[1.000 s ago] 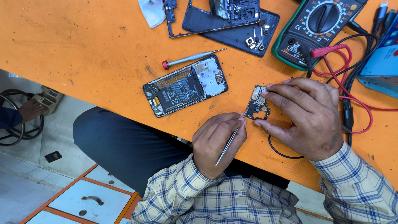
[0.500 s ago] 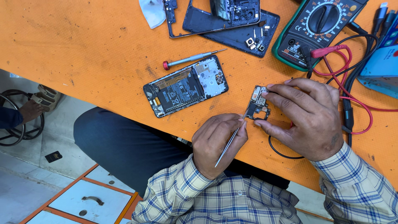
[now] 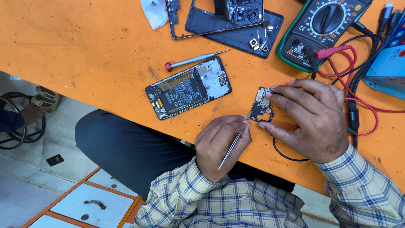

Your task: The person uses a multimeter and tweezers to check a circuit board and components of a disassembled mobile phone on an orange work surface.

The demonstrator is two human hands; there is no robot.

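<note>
My right hand (image 3: pixel 310 120) pins a small dark phone circuit board (image 3: pixel 262 105) against the orange table (image 3: pixel 84 50), fingertips on its top and bottom edges. My left hand (image 3: pixel 221 143) is shut on thin metal tweezers (image 3: pixel 232 147), whose tip touches the board's lower left corner. An opened phone (image 3: pixel 187 87), battery and inner parts exposed, lies flat to the left of the board. A red-capped precision screwdriver (image 3: pixel 194 60) lies just above that phone.
A green multimeter (image 3: pixel 322 29) with red and black leads (image 3: pixel 358 84) sits at the top right, beside a blue box (image 3: pixel 386 69). Phone frames and small parts (image 3: pixel 236 21) lie at the top centre. Another person's hand (image 3: pixel 29 114) shows at the far left, below the table.
The tweezers' tip has shifted slightly against the board's corner. My right hand keeps the board in the same place.
</note>
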